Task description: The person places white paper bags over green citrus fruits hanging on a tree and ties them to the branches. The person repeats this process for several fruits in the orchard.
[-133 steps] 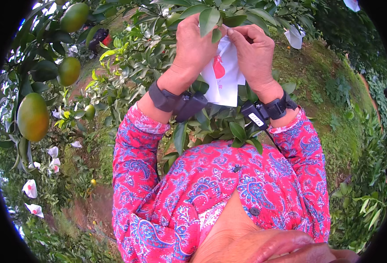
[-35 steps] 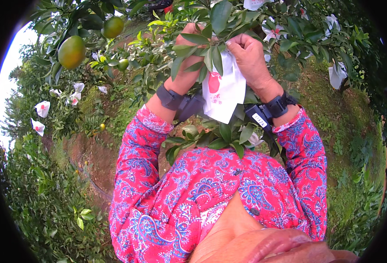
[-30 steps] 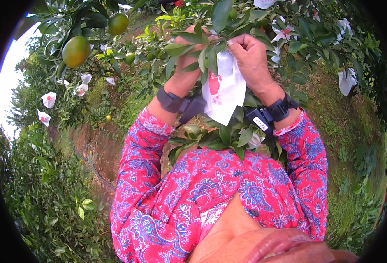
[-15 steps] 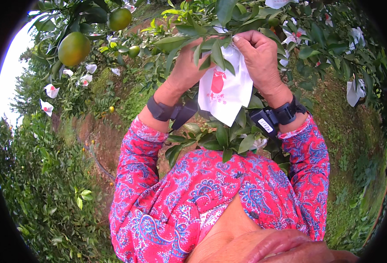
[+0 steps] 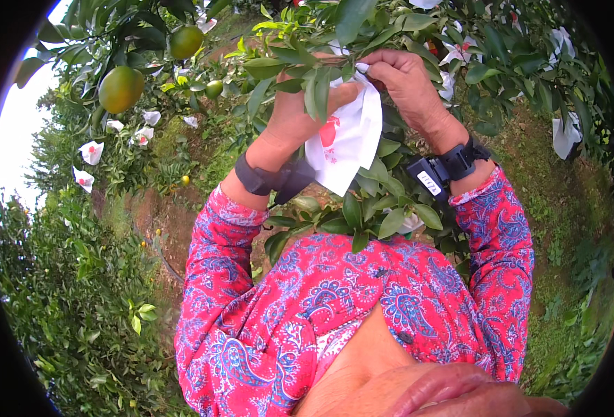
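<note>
A white fruit bag [image 5: 358, 139] with a red print hangs among the leaves of a citrus branch, its top gathered narrow. My left hand [image 5: 294, 115] is closed on the bag's upper left side, thumb lying across its front; leaves cover most of its fingers. At the gathered top, my right hand [image 5: 410, 87] pinches the bag's upper edge between thumb and fingers. Whatever is inside the bag is hidden. Green leaves [image 5: 317, 90] hang in front of the left hand and the bag's top.
Two green-orange citrus fruits, a larger one [image 5: 121, 90] and a smaller one [image 5: 186, 42], hang at upper left. Several white bags [image 5: 566, 134] hang on branches at both sides. A leafy shoot [image 5: 362, 215] stands between my chest and the bag.
The bag's top has been drawn together and the bag has shifted slightly left. My left thumb now shows across its front, and my right hand has turned in at the top.
</note>
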`<state>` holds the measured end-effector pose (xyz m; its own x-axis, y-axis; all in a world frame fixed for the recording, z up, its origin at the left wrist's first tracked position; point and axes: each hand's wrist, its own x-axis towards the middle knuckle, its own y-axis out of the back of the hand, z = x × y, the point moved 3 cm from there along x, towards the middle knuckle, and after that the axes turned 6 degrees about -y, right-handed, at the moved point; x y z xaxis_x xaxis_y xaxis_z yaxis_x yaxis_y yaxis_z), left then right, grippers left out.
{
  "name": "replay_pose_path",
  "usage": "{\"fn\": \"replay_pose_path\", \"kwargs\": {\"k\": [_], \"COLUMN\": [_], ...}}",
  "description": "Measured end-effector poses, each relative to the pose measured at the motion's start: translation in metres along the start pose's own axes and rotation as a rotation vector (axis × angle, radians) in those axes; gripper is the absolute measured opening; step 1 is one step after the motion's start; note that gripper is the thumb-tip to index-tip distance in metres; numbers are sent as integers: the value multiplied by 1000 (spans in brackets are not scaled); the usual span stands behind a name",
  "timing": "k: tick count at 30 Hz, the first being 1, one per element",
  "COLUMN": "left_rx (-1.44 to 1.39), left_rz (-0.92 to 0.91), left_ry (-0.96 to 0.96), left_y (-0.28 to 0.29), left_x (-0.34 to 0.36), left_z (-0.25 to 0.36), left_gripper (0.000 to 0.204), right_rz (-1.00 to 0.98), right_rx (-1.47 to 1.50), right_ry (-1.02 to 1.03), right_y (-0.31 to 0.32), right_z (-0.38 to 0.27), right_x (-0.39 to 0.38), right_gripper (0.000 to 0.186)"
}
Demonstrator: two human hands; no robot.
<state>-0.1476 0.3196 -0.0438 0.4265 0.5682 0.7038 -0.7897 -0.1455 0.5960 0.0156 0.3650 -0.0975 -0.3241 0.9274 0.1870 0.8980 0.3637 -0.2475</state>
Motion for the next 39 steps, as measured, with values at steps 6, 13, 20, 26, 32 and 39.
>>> {"fn": "replay_pose_path", "kwargs": {"k": [6,13,20,26,32,39], "left_rx": [-49,369,88,-68,3,-96], "left_rz": [66,-19,-88,14,7,-9], "left_ry": [203,-78,286,290,123,120], "left_y": [-5,0,4,6,10,4], "left_x": [0,5,9,16,11,7], "left_z": [1,1,7,4,-6,-6], "left_gripper": [25,22,19,23,23,21], "right_rz": [28,57,-228,-376,-578,-551], "right_rx": [133,-242,249,565,648,744], "right_ry": [89,257,-31,-92,18,-36], "right_y": [-6,0,5,5,7,5], "right_z": [-1,1,36,36,50,70], "right_x": [-3,-3,20,34,46,56], "right_gripper": [26,17,27,30,31,32]}}
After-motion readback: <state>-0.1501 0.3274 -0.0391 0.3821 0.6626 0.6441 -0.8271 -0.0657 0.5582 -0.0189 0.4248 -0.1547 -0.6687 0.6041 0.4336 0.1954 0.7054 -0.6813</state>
